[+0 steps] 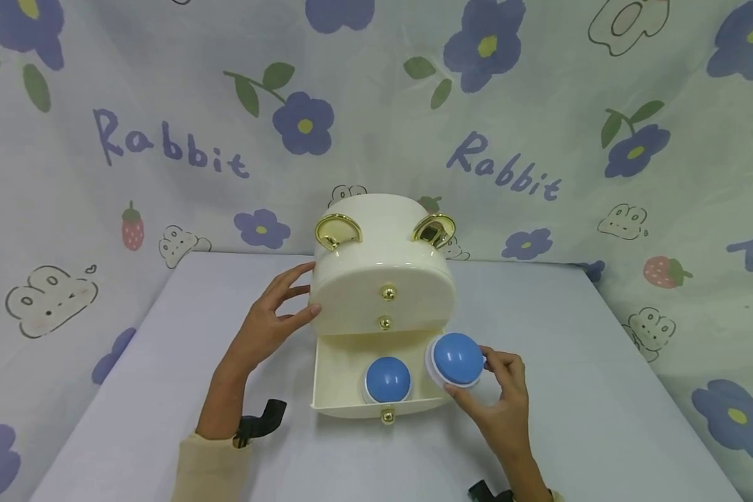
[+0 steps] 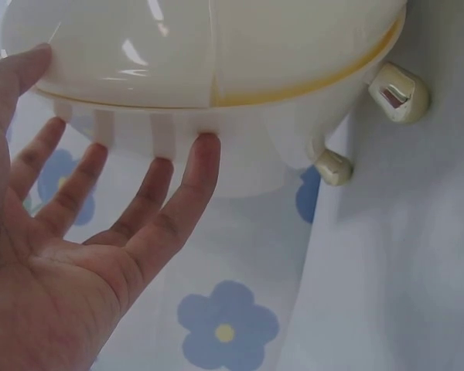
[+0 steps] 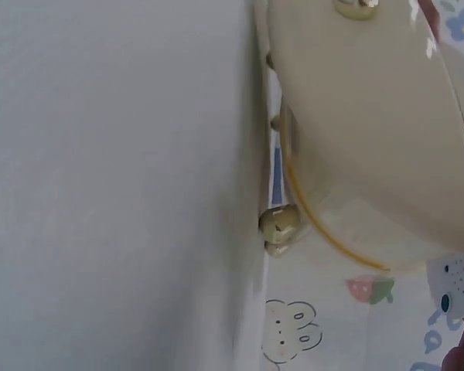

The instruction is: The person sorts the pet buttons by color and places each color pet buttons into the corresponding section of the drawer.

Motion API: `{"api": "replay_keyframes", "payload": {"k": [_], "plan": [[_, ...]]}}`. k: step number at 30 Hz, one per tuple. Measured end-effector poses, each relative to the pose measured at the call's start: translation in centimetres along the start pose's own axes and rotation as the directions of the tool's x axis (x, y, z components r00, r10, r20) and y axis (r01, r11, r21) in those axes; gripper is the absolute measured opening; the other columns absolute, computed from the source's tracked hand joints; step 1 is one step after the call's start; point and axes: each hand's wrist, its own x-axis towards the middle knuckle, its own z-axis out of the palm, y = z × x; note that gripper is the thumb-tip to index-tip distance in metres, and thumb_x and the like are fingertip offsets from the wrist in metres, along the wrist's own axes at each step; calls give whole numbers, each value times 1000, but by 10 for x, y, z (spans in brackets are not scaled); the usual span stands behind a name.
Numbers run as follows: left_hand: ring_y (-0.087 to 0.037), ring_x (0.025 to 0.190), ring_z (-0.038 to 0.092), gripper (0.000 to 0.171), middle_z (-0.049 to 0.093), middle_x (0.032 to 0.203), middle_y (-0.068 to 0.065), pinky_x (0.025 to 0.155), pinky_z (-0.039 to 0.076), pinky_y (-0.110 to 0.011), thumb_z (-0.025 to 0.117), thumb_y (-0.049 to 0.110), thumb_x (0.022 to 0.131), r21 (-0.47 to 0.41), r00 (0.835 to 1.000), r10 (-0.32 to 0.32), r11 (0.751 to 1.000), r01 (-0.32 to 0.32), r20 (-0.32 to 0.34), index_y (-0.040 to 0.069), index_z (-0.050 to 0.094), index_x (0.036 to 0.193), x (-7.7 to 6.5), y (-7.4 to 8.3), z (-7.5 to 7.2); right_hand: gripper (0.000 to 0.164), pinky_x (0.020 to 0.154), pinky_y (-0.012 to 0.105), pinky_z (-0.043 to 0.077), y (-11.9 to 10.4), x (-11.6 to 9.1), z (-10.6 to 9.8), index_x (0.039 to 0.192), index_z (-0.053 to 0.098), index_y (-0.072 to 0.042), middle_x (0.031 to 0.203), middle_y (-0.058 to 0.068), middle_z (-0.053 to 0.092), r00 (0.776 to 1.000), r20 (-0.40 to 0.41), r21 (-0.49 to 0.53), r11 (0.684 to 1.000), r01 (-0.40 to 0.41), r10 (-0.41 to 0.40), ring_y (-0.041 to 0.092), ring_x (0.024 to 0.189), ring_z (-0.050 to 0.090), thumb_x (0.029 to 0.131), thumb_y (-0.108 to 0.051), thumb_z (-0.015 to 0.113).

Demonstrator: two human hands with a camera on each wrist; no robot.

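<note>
A cream storage box (image 1: 351, 303) with gold ears stands on the table, its bottom drawer (image 1: 335, 366) pulled out. One blue-domed buzzer button (image 1: 388, 380) sits in the drawer near its front. My right hand (image 1: 505, 408) pinches a second blue-domed buzzer button (image 1: 457, 359) by its white base, over the drawer's right side. In the right wrist view that button's dotted white underside (image 3: 456, 274) shows at the right edge. My left hand (image 1: 266, 328) is against the box's left side; in the left wrist view its fingers (image 2: 189, 189) are spread, with fingertips right at the wall.
Gold knobs (image 1: 388, 292) stick out from the drawer fronts, and gold feet (image 2: 402, 93) support the box. White table surface (image 1: 577, 390) lies on both sides. A curtain (image 1: 376, 146) printed with flowers and rabbits hangs behind the table.
</note>
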Motion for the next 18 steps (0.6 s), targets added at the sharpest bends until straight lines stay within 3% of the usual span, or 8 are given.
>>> {"api": "replay_keyframes", "payload": {"k": [4,12,18], "plan": [[-28,137,43,68,30,157,14,97,48,-59,73,39,93,-9,1000,-2,1000,3,4,49,37,150,0,0,0,77,95,29,33,-2,-1,2,135,62,-7,109,11,48,999,33,19,1000,25,-25,16,107,42,65,-3,93],[-29,137,43,68,29,157,13,98,47,-61,73,41,92,6,1000,-16,1000,16,-6,50,37,149,0,0,1,52,95,19,38,0,-2,6,123,68,-3,105,13,53,997,33,64,996,69,-71,16,100,47,74,7,84],[-30,137,43,68,29,157,13,98,46,-62,73,41,92,10,1000,-17,1000,17,-8,50,37,150,0,-1,1,43,91,15,40,3,-4,8,117,72,-7,100,6,54,995,39,7,996,87,-87,14,97,50,77,4,83]]}}
